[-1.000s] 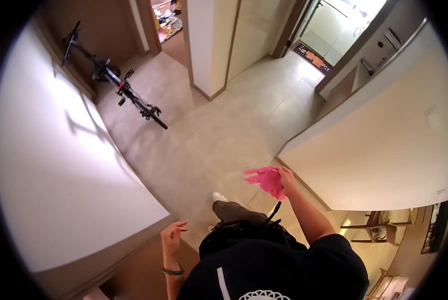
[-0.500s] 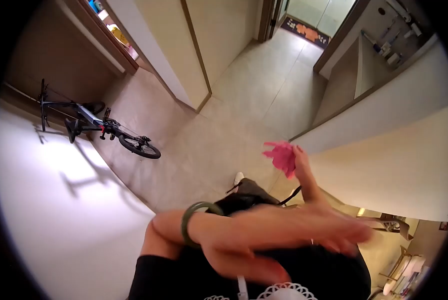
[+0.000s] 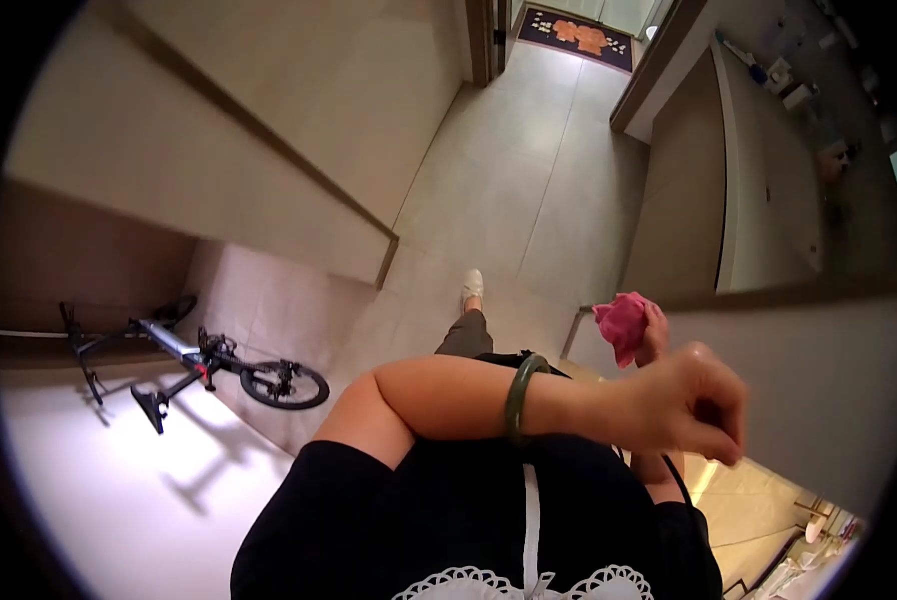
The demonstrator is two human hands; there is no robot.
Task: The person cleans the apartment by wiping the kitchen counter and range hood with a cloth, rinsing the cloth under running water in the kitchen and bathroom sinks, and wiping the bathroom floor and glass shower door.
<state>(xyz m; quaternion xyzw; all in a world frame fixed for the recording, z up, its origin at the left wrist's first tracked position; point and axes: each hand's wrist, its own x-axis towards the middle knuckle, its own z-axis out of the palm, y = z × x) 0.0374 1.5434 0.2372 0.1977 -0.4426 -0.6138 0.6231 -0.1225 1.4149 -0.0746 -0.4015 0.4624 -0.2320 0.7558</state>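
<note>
Left arm (image 3: 438,400): slung right across the torso (image 3: 468,510), elbow (image 3: 376,388) bent out at the left side!
Left wrist (image 3: 565,412): well past the midline, nearly straight.
Left hand (image 3: 678,400): over on the right, curled into a loose fist!
Right hand (image 3: 654,330): just beyond it, raised, fingers bunched in a grip!
Right arm (image 3: 660,475): mostly hidden behind the left.

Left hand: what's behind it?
Behind the left hand runs the right arm: part shows below, and the right hand, holding a pink bundle, shows above. The stretch between is covered.
</note>
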